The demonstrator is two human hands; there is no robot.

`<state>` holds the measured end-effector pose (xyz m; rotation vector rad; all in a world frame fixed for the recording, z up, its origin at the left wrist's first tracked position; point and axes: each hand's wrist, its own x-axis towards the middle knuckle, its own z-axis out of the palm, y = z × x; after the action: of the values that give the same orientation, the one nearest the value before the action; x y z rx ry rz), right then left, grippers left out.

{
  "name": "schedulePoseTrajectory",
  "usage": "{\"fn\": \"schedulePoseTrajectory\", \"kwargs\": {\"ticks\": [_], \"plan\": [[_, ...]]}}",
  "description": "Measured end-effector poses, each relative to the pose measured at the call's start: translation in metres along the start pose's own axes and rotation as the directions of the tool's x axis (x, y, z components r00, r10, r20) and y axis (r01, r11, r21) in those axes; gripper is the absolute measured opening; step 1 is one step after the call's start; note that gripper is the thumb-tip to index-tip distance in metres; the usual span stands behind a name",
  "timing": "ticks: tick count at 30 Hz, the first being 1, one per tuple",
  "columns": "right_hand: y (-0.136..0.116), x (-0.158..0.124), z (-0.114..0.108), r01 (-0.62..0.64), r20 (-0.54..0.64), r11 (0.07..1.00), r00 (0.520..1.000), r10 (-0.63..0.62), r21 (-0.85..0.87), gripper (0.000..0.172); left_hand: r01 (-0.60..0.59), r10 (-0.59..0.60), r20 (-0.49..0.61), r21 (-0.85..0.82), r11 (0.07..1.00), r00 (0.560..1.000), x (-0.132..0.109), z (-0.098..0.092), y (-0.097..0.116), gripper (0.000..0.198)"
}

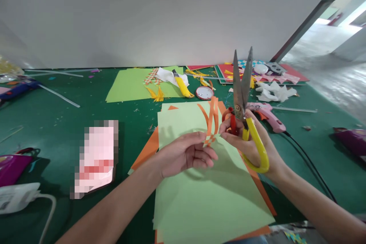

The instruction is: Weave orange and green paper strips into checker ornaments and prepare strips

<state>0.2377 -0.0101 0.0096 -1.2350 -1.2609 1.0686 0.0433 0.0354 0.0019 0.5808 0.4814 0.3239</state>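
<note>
Above a pale green paper sheet (211,202), my left hand (191,154) pinches a small woven piece of orange and pale green paper strips (211,137) between thumb and forefinger, its other fingers loosely curled. Long loose orange strips stand up from the weave. My right hand (254,145) has yellow-handled scissors (241,95) tucked in its palm, blades pointing up and slightly parted. Its thumb and fingertips come up to the right edge of the woven piece. A small red object (232,120) shows behind the right fingers, partly hidden.
Orange sheets (148,148) lie under the green ones. A pink glue gun (270,116) with a black cord lies right; a blurred phone (97,160) lies left. Behind are a yellow utility knife (183,84), yellow tassels (156,93) and a round tape roll (204,92), before a white wall (143,15).
</note>
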Motion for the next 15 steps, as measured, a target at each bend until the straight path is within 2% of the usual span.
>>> {"fn": "schedulePoseTrajectory", "kwargs": {"ticks": [3,7,9,11,13,15], "plan": [[0.0,-0.001,0.001,0.026,0.006,0.998,1.0,-0.026,0.059,0.035,-0.017,0.019,-0.133,0.014,1.0,0.991,0.0,0.002,0.001,0.014],[-0.008,0.0,-0.01,0.025,0.009,0.994,1.0,-0.027,0.111,0.051,-0.063,0.089,-0.245,0.113,0.992,0.965,0.002,0.004,0.0,0.034],[-0.011,0.0,-0.02,0.076,-0.041,0.995,0.996,-0.074,0.06,0.048,-0.114,0.161,-0.26,0.189,0.975,0.952,0.003,0.004,-0.001,0.04],[-0.013,0.0,-0.031,0.104,-0.115,0.994,0.987,-0.108,-0.039,0.042,-0.167,0.233,-0.278,0.239,0.956,0.932,0.003,0.004,-0.002,0.038],[-0.013,-0.002,-0.042,0.075,-0.194,0.985,0.975,-0.105,-0.158,0.037,-0.219,0.295,-0.298,0.263,0.94,0.908,0.004,0.004,-0.003,0.029],[-0.013,-0.006,-0.054,0.046,-0.22,0.966,0.97,-0.104,-0.253,0.041,-0.273,0.352,-0.304,0.273,0.922,0.885,0.005,0.005,-0.004,0.025]]}}
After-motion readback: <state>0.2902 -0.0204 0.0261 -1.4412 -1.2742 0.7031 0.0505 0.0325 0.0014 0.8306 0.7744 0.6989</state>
